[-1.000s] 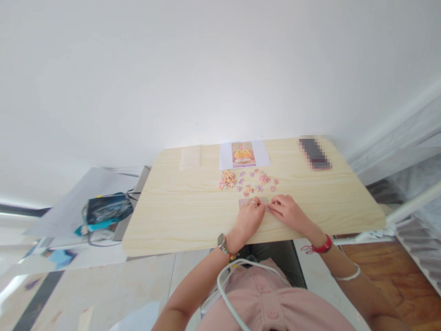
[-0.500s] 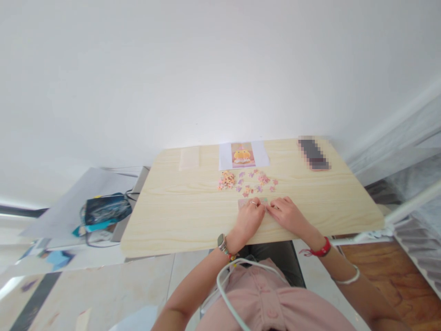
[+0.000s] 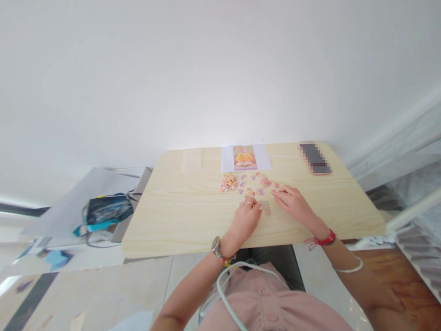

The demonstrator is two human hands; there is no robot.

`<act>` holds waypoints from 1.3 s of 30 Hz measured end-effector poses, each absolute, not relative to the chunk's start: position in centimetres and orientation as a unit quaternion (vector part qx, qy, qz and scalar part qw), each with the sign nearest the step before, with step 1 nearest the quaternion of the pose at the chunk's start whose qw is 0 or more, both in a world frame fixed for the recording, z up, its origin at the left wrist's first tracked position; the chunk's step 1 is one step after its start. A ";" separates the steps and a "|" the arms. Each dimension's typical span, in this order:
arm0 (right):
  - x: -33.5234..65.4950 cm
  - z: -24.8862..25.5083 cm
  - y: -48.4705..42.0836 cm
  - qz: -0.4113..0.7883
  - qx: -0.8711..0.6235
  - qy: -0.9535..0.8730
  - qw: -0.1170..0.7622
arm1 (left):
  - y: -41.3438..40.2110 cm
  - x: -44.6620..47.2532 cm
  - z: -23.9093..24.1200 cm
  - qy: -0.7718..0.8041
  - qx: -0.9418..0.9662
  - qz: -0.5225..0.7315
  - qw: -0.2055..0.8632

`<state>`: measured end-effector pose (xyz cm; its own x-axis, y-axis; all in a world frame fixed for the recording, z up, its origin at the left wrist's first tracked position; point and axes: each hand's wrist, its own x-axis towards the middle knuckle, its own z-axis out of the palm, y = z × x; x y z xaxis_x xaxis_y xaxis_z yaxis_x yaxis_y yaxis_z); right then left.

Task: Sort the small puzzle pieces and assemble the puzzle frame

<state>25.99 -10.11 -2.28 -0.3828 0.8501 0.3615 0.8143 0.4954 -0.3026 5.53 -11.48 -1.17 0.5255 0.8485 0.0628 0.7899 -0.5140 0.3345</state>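
Observation:
My left hand (image 3: 246, 216) rests on a small strip of joined jigsaw puzzle pieces (image 3: 267, 209), its curled fingers gripping it and covering the left part. A ring is on one finger. To the right, my right hand (image 3: 292, 202) has its fingertips together at a loose pinkish puzzle piece (image 3: 274, 192). Just beyond my hands lie scattered loose puzzle pieces (image 3: 261, 191) in a rough ring. A denser pile of orange and pink puzzle pieces (image 3: 228, 183) sits left of them.
A printed sheet (image 3: 244, 158) with a yellow-orange figure lies at the back of the wooden table (image 3: 165, 207). Left of it is a pale flat sheet (image 3: 192, 160). A phone (image 3: 315, 158) lies at the back right. A bag (image 3: 108, 211) stands beside the table on the left.
My right hand has left the joined strip and moved up and right to the loose pieces. My left hand stays at the strip, whose right end now shows.

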 end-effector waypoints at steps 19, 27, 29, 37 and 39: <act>23.2 -1.8 -1.4 0.090 -0.651 -0.750 0.075 | -11.6 -1.7 -1.9 0.551 0.797 0.224 0.104; 24.0 -2.2 -1.2 0.097 -0.673 -0.726 0.105 | -11.6 -0.7 -2.0 0.540 0.805 0.215 0.113; 24.0 -2.2 -1.2 0.113 -0.666 -0.730 0.102 | -11.6 -0.6 -2.0 0.540 0.806 0.217 0.113; 23.7 -1.8 -1.0 0.129 -0.664 -0.731 0.089 | -11.6 -0.8 -2.1 0.540 0.805 0.220 0.110; 23.6 -1.7 -1.0 0.122 -0.667 -0.730 0.085 | -11.6 -0.9 -2.2 0.541 0.804 0.222 0.111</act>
<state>23.57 -1.04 -1.67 -0.0970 0.9945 -0.0390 0.9532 0.0815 -0.2912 -0.91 -11.56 -2.20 0.3172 0.9184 0.2365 0.8201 -0.3909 0.4179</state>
